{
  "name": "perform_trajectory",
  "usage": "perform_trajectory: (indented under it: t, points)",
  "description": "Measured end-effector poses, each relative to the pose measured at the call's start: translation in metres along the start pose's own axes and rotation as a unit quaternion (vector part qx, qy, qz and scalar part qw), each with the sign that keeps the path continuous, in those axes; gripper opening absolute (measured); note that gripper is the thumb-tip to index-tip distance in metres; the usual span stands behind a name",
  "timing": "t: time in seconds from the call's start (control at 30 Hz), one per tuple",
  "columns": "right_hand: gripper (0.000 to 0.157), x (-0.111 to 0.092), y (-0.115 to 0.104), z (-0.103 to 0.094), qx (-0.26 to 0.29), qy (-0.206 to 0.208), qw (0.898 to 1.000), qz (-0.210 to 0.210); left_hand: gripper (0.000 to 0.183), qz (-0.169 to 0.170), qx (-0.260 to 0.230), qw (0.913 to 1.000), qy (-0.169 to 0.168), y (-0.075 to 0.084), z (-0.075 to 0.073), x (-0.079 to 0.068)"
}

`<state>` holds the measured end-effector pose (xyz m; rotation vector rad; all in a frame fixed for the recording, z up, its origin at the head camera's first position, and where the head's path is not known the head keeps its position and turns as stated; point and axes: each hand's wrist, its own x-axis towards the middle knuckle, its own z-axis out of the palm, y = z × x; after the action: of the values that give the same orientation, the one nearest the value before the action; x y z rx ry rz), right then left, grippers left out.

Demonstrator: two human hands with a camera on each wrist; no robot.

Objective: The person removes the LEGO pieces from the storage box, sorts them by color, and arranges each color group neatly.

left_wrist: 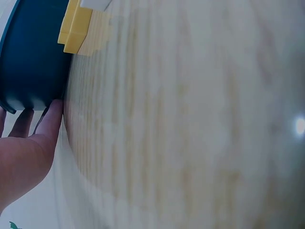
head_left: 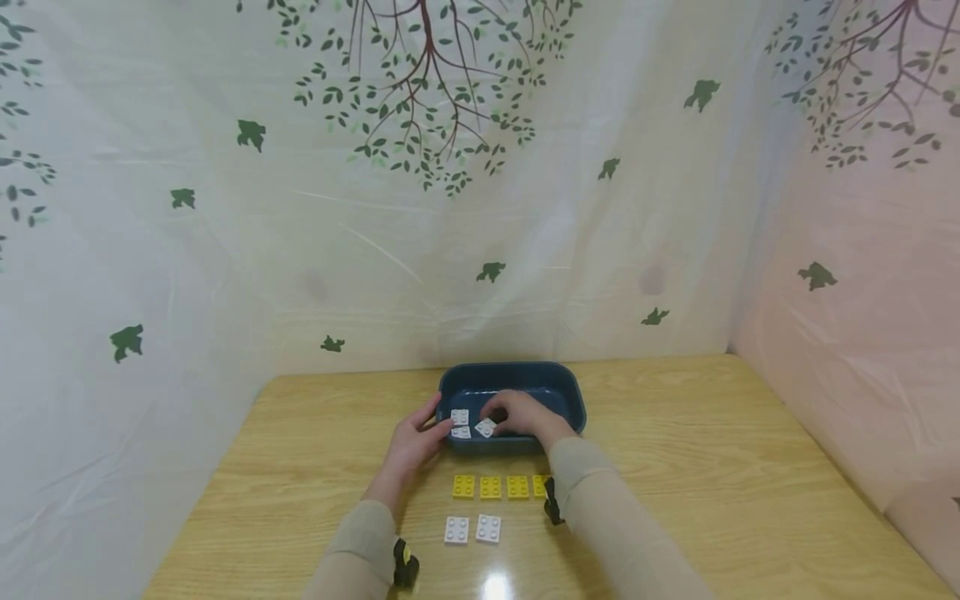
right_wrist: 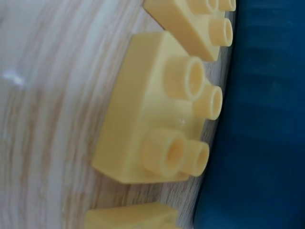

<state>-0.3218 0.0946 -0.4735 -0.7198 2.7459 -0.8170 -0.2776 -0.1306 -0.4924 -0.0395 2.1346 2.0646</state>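
Note:
A dark blue tray (head_left: 562, 400) stands at the back of the table. My left hand (head_left: 412, 437) holds its left end, with the thumb over the rim and the fingers along the outer wall. In the left wrist view, fingers (left_wrist: 50, 124) touch the tray's end. Reaching over the tray's near wall, my right hand (head_left: 521, 414) pinches a tilted white toy brick (head_left: 485, 427) inside it. Two more white bricks (head_left: 460, 416) lie in the tray's left part, beside my left thumb. The right wrist view shows no hand.
A row of several yellow bricks (head_left: 491, 487) lies just in front of the tray; my right wrist partly covers the rightmost. Nearer are two white bricks (head_left: 457, 531) side by side. Beneath is a wood-grain table (head_left: 712, 467), with a patterned sheet (head_left: 525, 317) hanging behind.

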Motion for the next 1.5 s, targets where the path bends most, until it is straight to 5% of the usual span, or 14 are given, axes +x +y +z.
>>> perform_trajectory:
  t: [0.47, 0.7, 1.17, 1.5]
  points:
    - [0.018, -0.002, -0.002, -0.003, -0.015, 0.023, 0.999, 0.024, 0.061, 0.011, 0.005, 0.9999, 0.009, -0.002, 0.002, -0.004]
    - [0.021, -0.012, -0.005, -0.008, -0.016, 0.084, 0.996, -0.003, 0.062, 0.012, 0.005, 0.9999, -0.002, 0.005, 0.002, -0.007]
    - [0.027, -0.056, -0.012, -0.023, 0.002, 0.185, 0.982, -0.019, 0.062, 0.012, -0.011, 0.9998, 0.011, -0.002, 0.003, -0.002]
    - [0.027, -0.092, -0.015, -0.034, 0.048, 0.211, 0.975, -0.041, 0.061, 0.002, -0.008, 0.9999, 0.014, -0.001, 0.002, 0.001]
